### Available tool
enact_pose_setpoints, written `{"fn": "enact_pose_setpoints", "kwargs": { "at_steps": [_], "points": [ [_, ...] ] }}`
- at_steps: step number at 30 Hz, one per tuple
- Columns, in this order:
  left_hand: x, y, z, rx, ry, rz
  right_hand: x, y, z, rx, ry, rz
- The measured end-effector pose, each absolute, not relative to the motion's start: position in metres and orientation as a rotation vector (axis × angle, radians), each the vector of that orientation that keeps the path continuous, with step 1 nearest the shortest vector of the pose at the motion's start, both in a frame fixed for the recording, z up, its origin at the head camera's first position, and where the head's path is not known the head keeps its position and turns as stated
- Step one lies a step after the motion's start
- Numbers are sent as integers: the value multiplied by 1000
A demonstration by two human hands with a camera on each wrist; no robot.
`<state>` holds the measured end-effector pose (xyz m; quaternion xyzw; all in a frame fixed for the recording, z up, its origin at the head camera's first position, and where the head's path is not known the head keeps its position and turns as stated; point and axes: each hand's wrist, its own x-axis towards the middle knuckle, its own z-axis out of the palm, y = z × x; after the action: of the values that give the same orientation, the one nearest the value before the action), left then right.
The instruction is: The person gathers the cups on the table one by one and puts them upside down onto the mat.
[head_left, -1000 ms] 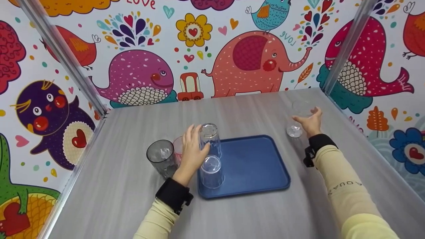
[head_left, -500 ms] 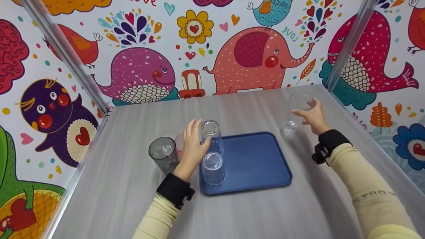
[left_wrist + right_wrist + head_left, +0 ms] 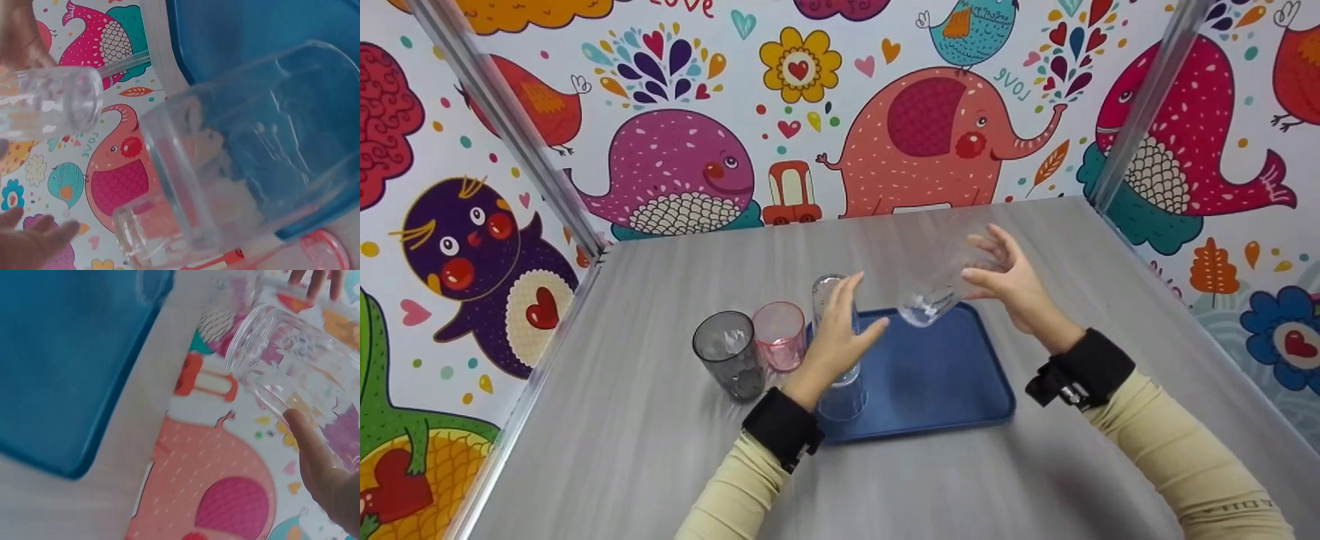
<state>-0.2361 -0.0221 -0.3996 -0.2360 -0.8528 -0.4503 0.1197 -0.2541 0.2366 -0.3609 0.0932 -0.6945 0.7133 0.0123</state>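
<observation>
My right hand (image 3: 1011, 289) grips a clear drinking glass (image 3: 926, 307) in the air over the far edge of a blue tray (image 3: 941, 379). This glass is tilted, its thick base pointing down and left. In the right wrist view the thumb (image 3: 309, 450) lies along its side. Two clear glasses stand upside down on the tray's left part: a far one (image 3: 823, 296) and a near one (image 3: 840, 409). Over them hovers my left hand (image 3: 841, 341), fingers extended and holding nothing, partly hiding both in the head view. The near glass (image 3: 253, 152) looms large in the left wrist view.
Left of the tray, a smoky grey glass (image 3: 731, 364) and a pink glass (image 3: 780, 337) stand upright on the grey table (image 3: 622, 420). Patterned walls (image 3: 675, 172) enclose the table at the back and both sides.
My right hand has carried the clear glass left from the table's right side to above the tray, tilting it. My left hand has shifted slightly right, uncovering the pink glass.
</observation>
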Motion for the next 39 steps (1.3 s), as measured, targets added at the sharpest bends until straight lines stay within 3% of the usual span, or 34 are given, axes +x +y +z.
{"fn": "enact_pose_setpoints", "kwargs": {
  "at_steps": [8,18,28,39],
  "points": [
    [-233,-8,-404,-832,-2543,-1393,-232,214,-357,403,-1908,2512],
    [-235,-7,-409,-836,-2509,-1463,-225,205,-364,344,-1799,2644],
    [-241,-17,-388,-821,-2344,-1558,-228,222,-368,471,-1864,2627],
    [-263,-9,-346,-718,-2559,-1258,-247,290,-402,12,-2234,2107]
  ]
}}
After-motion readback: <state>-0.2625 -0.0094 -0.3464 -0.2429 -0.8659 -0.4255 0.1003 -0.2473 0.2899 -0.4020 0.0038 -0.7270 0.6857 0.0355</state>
